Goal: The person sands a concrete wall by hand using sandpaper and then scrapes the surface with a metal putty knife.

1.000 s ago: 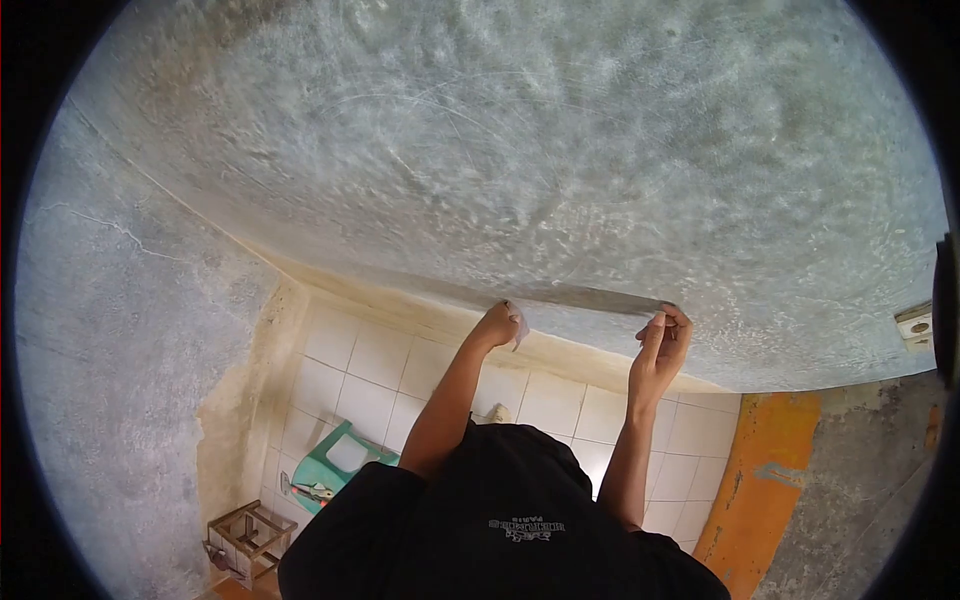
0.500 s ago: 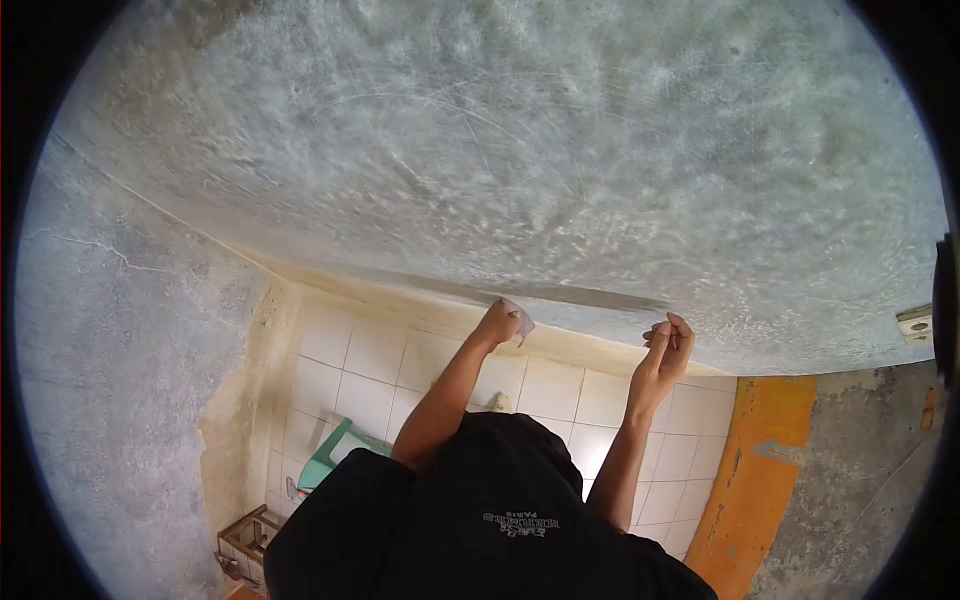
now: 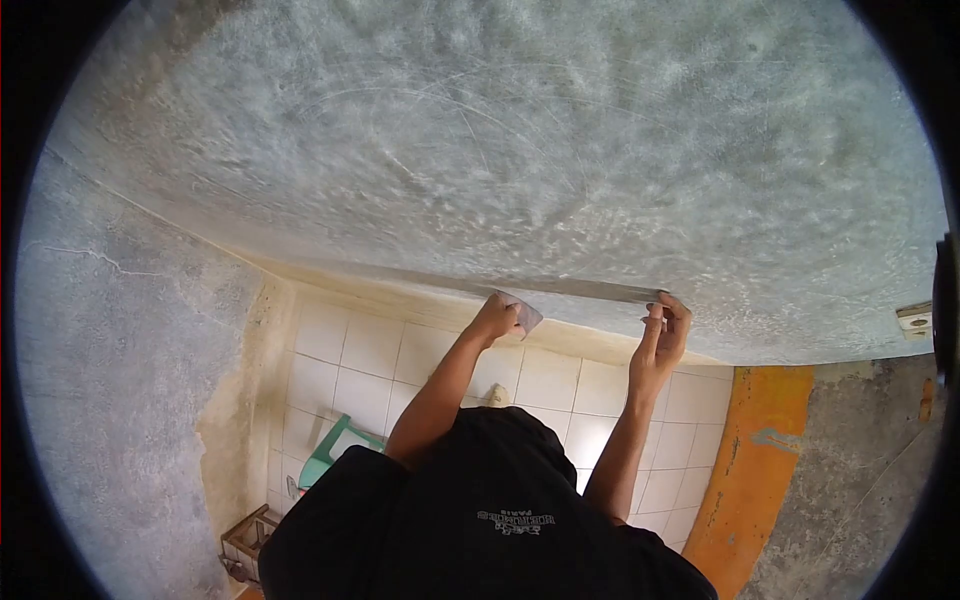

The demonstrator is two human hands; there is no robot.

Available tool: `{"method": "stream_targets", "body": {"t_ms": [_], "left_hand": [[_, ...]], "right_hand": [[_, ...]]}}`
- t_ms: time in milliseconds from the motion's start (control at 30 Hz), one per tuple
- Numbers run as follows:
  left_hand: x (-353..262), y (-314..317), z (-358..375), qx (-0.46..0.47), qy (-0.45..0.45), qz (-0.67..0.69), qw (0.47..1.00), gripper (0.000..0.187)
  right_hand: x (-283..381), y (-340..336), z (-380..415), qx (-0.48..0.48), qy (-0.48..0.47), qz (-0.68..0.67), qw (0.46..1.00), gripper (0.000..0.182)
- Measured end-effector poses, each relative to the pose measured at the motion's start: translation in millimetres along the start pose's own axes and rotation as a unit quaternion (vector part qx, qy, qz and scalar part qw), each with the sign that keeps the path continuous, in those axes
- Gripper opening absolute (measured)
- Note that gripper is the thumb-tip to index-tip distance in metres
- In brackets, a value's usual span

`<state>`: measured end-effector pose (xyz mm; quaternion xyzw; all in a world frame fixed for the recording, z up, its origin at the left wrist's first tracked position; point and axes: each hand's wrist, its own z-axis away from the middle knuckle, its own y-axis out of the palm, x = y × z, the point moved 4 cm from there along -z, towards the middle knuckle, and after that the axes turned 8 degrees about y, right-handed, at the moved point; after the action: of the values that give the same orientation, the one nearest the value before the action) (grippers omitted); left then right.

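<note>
My left hand (image 3: 497, 319) is closed on a small greyish sheet (image 3: 524, 314), which sticks out to the right of the fist near the lower edge of the grey wall (image 3: 540, 180). My right hand (image 3: 664, 328) is raised at the wall, its fingertips at the right end of a long dark strip (image 3: 590, 289). The thumb and fingers are bent close together there; whether they pinch the strip's end is too small to tell. The strip runs along the wall between and beyond both hands.
Below lies a white tiled floor (image 3: 363, 398) with a green plastic chair (image 3: 325, 455) and a wooden stool or rack (image 3: 247, 535) at the lower left. An orange-painted band (image 3: 745, 480) stands at the right, and a wall socket (image 3: 915, 321) is at the far right.
My right hand has moved up slightly, and its fingertips have reached the strip's right end. My left hand keeps the sheet, which now shows a little more. The view has shifted slightly.
</note>
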<state>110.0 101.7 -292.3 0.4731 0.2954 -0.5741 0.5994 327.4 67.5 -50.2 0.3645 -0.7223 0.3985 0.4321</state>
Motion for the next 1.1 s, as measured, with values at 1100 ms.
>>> {"method": "stream_targets", "body": {"t_ms": [1100], "left_hand": [[-78.8, 22.3, 38.9, -0.031, -0.046, 0.081, 0.995, 0.026]], "right_hand": [[-7.8, 4.8, -8.8, 0.031, 0.01, -0.091, 0.995, 0.011]]}}
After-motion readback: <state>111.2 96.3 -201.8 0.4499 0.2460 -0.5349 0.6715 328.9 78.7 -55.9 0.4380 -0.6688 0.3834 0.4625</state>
